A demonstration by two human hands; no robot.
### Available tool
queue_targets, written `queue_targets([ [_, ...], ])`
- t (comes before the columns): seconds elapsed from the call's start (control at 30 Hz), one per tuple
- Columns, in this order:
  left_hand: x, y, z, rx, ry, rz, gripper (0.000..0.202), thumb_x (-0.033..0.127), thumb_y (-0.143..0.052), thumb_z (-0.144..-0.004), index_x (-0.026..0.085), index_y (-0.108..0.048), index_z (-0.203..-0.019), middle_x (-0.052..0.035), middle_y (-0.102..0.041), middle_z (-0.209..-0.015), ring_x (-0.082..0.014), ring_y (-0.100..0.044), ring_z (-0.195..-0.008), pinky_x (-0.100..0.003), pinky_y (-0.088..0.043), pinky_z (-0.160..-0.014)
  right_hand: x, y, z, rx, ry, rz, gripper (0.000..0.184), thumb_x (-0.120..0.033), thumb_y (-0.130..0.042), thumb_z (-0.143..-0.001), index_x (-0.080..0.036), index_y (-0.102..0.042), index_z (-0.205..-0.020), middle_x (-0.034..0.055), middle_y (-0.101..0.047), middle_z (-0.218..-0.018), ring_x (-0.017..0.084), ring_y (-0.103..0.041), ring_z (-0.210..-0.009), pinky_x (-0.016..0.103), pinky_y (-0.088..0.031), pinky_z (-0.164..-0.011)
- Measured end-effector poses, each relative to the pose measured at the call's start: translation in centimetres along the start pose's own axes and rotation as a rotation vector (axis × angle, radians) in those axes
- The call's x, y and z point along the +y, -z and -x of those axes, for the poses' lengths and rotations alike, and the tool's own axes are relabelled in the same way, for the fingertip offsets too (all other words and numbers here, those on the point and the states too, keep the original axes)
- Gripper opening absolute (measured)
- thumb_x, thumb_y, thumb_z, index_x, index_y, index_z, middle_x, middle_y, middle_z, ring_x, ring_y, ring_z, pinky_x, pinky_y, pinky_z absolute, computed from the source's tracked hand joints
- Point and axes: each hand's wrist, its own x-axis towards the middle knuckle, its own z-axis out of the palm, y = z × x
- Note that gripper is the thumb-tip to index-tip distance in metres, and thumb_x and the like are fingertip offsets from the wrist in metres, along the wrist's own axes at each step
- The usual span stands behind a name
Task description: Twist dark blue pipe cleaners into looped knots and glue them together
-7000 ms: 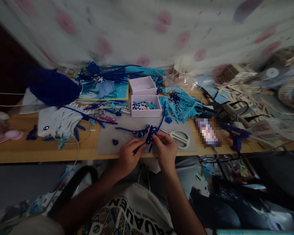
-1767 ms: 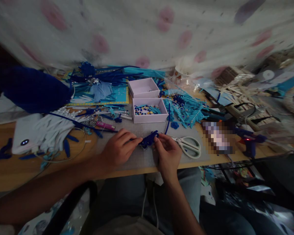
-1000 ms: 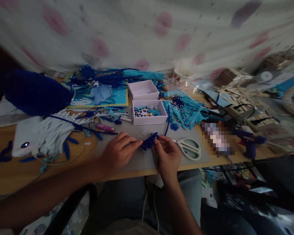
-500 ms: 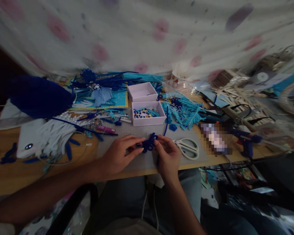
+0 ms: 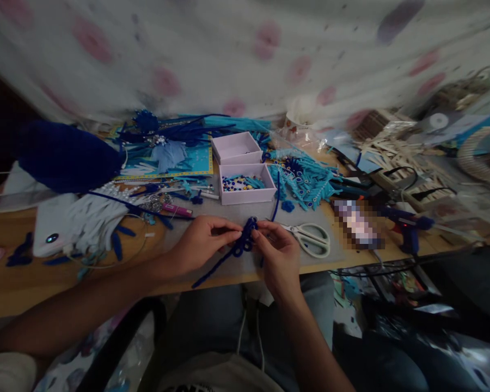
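Between my hands is a dark blue pipe-cleaner piece (image 5: pixel 248 235), bent into several small loops, with a long tail slanting down to the left. My left hand (image 5: pixel 204 242) pinches its left side with thumb and fingers. On the other side my right hand (image 5: pixel 281 255) grips the loops, its lower fingers curled and partly hidden. White-handled scissors (image 5: pixel 323 249) lie just right of my right hand. A single blue pipe cleaner (image 5: pixel 276 197) lies beyond it. In front of my hands stands a small white box (image 5: pixel 248 198) of beads and blue pieces.
Behind it sits another white box (image 5: pixel 234 158). Light-blue pipe-cleaner pieces (image 5: pixel 306 182) are heaped to the right, near a phone-like blurred patch (image 5: pixel 357 223) and a glue gun (image 5: pixel 408 228). At left are a dark blue bundle (image 5: pixel 67 158), white strands (image 5: pixel 93 218) and a pink lighter-like stick (image 5: pixel 177 210).
The looped piece has turned more upright between my hands, and its long tail now shows at lower left. My left hand has shifted slightly up and right.
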Motion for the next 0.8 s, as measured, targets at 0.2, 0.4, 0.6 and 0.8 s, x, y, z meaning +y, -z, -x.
queue_targets([
  [0.2,-0.01,-0.31,-0.01,0.003,0.044,0.082,0.018,0.029,-0.075,-0.077,0.017,-0.08,-0.089,-0.0048,-0.08,-0.083,-0.0168,-0.068,-0.068,-0.024,-0.052,-0.057,-0.34,-0.24,0.09,0.0,0.034,0.044,0.023,-0.027,-0.088,-0.067,-0.021,-0.075,-0.086,-0.0023,-0.07,-0.07,0.011,-0.062,-0.059,0.023,-0.053,-0.057],
  [0.4,-0.21,-0.34,-0.06,-0.013,0.05,0.117,0.019,0.034,-0.076,-0.077,0.017,-0.079,-0.085,-0.0039,-0.077,-0.078,-0.016,-0.067,-0.067,-0.024,-0.051,-0.057,-0.62,-0.58,0.37,0.01,0.066,0.084,0.021,-0.027,-0.087,-0.068,-0.021,-0.075,-0.083,-0.0027,-0.07,-0.068,0.011,-0.061,-0.058,0.022,-0.051,-0.057],
  [0.6,-0.14,-0.13,-0.04,-0.035,0.065,0.121,0.017,0.032,-0.076,-0.075,0.017,-0.079,-0.083,-0.0044,-0.078,-0.079,-0.016,-0.066,-0.067,-0.025,-0.05,-0.058,-0.59,-0.74,0.76,-0.003,0.043,0.08,0.023,-0.028,-0.087,-0.07,-0.022,-0.073,-0.087,-0.0033,-0.07,-0.071,0.011,-0.063,-0.06,0.022,-0.051,-0.057],
  [0.8,0.01,-0.11,0.05,-0.024,0.016,0.075,0.014,0.029,-0.073,-0.075,0.018,-0.078,-0.081,-0.0032,-0.076,-0.075,-0.0157,-0.066,-0.064,-0.025,-0.05,-0.058,-0.34,-0.88,0.59,0.018,0.061,0.071,0.028,-0.023,-0.09,-0.064,-0.022,-0.072,-0.086,-0.0018,-0.073,-0.08,0.013,-0.067,-0.073,0.025,-0.055,-0.068],
])
